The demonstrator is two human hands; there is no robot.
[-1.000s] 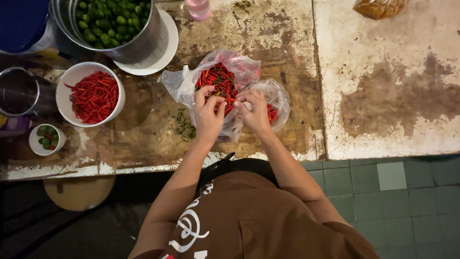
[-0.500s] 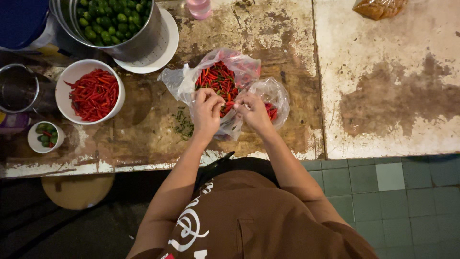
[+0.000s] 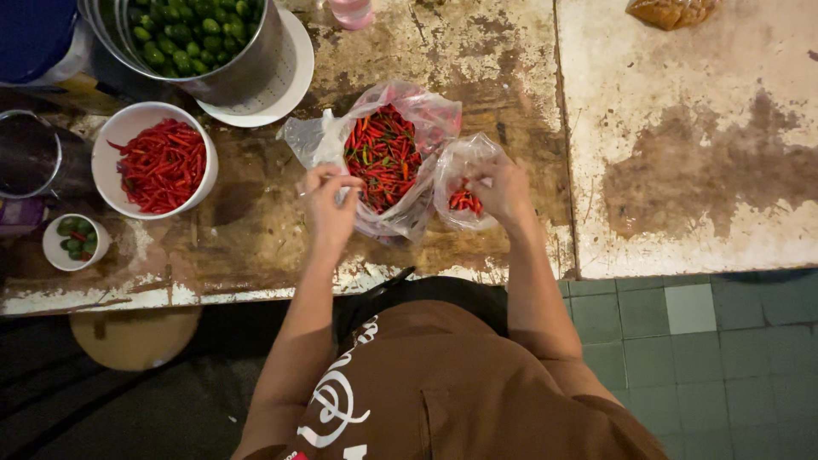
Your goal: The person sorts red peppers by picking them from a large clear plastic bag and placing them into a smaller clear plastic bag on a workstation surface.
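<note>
Both hands have drawn apart since a moment ago, when they met over the bags: the left hand (image 3: 331, 207) now pinches the near-left rim of the big clear bag of red chillies (image 3: 385, 158), and the right hand (image 3: 503, 192) grips the small clear bag (image 3: 460, 192) just to its right, which holds only a few chillies. I count two plastic bags, two white bowls and one steel pot. The big bag lies open, packed with thin red chillies and a few green ones. To the left sit a white bowl of red chillies (image 3: 158, 162), a small bowl of limes (image 3: 75, 241) and a steel pot of limes (image 3: 200, 38). Both bags lie close to the near edge of the worn table (image 3: 256, 247); bare tabletop opens out to the right.
</note>
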